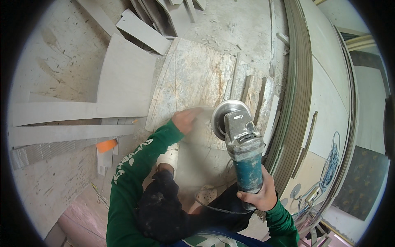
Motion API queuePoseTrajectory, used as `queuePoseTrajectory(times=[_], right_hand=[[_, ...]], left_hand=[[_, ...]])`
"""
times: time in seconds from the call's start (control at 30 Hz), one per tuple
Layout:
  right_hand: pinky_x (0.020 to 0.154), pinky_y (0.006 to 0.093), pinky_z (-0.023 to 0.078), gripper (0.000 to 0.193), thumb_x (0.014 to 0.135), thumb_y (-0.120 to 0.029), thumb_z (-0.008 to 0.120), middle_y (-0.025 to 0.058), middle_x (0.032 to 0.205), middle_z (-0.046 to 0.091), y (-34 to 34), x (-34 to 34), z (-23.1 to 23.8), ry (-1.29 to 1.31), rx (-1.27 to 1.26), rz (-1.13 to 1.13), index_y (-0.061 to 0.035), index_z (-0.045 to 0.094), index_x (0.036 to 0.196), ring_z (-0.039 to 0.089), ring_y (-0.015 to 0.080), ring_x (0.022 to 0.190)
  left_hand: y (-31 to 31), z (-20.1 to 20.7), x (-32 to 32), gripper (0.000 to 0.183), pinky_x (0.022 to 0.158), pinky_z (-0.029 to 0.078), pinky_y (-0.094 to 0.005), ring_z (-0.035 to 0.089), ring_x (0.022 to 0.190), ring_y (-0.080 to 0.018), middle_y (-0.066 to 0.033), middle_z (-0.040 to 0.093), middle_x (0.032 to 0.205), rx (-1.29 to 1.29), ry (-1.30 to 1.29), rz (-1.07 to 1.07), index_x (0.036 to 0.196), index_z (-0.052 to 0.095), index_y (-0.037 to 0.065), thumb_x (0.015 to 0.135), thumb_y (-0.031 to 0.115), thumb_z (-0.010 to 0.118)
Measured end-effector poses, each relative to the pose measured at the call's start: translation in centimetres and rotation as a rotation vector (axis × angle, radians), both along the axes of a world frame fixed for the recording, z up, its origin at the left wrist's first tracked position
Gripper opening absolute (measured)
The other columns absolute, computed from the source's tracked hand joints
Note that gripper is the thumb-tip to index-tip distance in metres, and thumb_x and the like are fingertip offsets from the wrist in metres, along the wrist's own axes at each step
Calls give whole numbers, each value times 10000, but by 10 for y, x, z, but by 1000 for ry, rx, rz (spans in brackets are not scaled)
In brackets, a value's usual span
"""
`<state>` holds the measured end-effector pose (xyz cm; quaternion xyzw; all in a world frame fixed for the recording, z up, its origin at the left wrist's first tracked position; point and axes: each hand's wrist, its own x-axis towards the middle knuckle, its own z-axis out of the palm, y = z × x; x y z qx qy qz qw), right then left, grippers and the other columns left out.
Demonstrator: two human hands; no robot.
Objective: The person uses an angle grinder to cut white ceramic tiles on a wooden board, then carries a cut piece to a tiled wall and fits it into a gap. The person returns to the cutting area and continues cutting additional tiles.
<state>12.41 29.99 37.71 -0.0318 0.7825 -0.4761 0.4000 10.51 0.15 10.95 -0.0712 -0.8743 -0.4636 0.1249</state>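
My right hand (263, 191) is wrapped round the rear of a dusty teal angle grinder (248, 173). Its grey metal head points away from me, and a round silver disc (221, 117) shows at the far end. My left hand (187, 119) lies left of the disc, fingers stretched toward it, over a pale, scuffed board (189, 78). A grey haze like dust blurs the surface beneath that hand, so what it presses on is hard to make out. A cord (207, 207) trails from the grinder past my shoe.
Grey panel pieces (127, 78) and long strips (53, 113) lie on the left, near an orange object (106, 145). Narrow offcuts (263, 99) rest beyond the disc. Stacked sheets (298, 82) stand along the right, with a coiled blue cable (329, 164) beside them. My shoes (168, 158) are close to the board.
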Motion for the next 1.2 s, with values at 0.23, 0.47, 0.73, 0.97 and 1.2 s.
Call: queuePoseTrajectory(times=[0.23,0.47,0.73,0.97,1.2], right_hand=[[1010,361,458,806,694,-173,878,129,1200,656,0,-1,-3,17,9,4,19,516,1388,617,214,1099],[1005,364,468,799,684,-178,889,127,1176,669,0,-3,-4,40,15,-16,25,529,1368,632,215,1078],[982,353,483,785,681,-192,895,124,1149,682,5,-5,-7,44,25,-34,27,543,1347,641,207,1046],[972,353,486,774,684,-193,889,116,1140,682,13,-5,-10,50,36,-66,29,545,1341,639,199,1030],[980,355,481,774,688,-198,875,118,1149,676,11,-7,-5,25,34,-109,39,540,1345,632,206,1040]], left_hand=[[2,3,0,451,867,599,-439,697,1045,-368,-175,710,1164,-1,-34,4,1267,645,68,825,-22,627],[-3,-6,3,529,765,622,-389,741,948,-364,-216,722,1124,-37,68,-17,1326,624,69,817,19,759],[-8,-11,5,541,801,619,-384,735,991,-361,-211,717,1164,-16,55,-19,1344,620,79,822,-10,733],[-11,-12,5,674,819,617,-380,729,1009,-374,-210,711,1191,29,73,-6,1347,616,84,719,-160,618],[-14,-11,4,670,823,617,-382,726,1022,-377,-217,704,1206,40,56,-25,1334,617,67,705,-163,599]])
